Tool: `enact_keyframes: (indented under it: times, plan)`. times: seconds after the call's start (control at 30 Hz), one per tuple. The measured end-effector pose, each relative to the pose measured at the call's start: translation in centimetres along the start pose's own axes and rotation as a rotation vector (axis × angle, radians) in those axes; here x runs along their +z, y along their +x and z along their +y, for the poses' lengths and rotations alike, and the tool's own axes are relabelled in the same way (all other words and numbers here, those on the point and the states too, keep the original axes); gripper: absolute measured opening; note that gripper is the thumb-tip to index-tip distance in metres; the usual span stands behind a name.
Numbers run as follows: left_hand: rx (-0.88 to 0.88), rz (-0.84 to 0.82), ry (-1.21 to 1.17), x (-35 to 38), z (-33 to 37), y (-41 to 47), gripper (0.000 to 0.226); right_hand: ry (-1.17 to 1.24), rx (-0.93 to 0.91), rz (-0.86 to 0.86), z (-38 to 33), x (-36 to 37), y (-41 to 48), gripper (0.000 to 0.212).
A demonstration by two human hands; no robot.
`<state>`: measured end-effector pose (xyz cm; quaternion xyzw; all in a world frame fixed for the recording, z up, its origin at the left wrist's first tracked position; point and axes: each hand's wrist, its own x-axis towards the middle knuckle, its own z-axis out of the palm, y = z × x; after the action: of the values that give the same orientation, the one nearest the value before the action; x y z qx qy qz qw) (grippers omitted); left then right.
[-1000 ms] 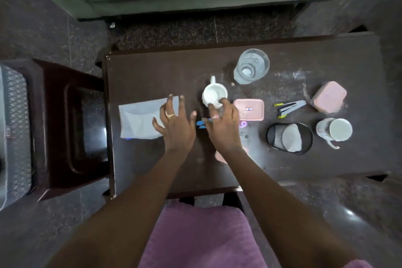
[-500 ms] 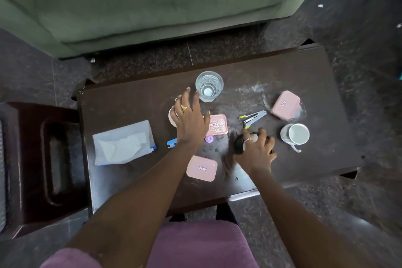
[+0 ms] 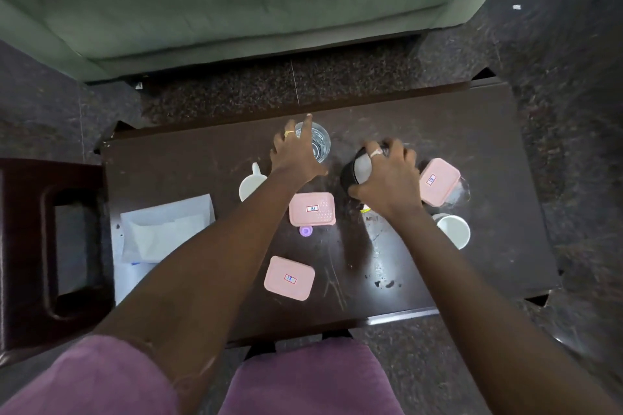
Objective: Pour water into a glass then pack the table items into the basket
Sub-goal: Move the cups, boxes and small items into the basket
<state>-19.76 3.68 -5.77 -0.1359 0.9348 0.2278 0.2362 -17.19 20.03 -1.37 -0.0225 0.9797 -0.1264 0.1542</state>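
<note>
Glass [image 3: 318, 145] is partly covered by the left hand [image 3: 296, 153], whose grip is spread, the fingers straight across the rim; whether contact is made cannot be told. A black mesh cup [image 3: 352, 172] is clamped in the grip of the right hand [image 3: 387, 180], with fingers curled over its rim, probably so that it can be lifted for packing. One pink box [image 3: 438, 180] lies just outboard of that grip. A second pink box [image 3: 312, 214] and a third pink box [image 3: 289, 277] lie nearer the person between the two grips, all on the surface [image 3: 168, 172]. No basket is seen, so packing is judged barely begun.
</note>
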Motion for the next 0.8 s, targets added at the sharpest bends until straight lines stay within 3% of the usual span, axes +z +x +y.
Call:
enact_keyframes:
  times: [0.27,0.47,0.8]
  plan:
    - [-0.107,0.066,-0.195,0.4,0.3,1.2,0.1,-0.024,-0.105,-0.154,-1.9,1.5,6.7,0.084]
    - [-0.153,0.084,-0.239,0.0,0.0,2.1,0.098,-0.039,-0.153,-0.143,-1.9,2.9,8.2,0.09]
    - [-0.161,0.114,-0.251,-0.2,0.0,2.0,0.095,0.082,-0.063,-0.192,-2.2,3.7,9.1,0.095]
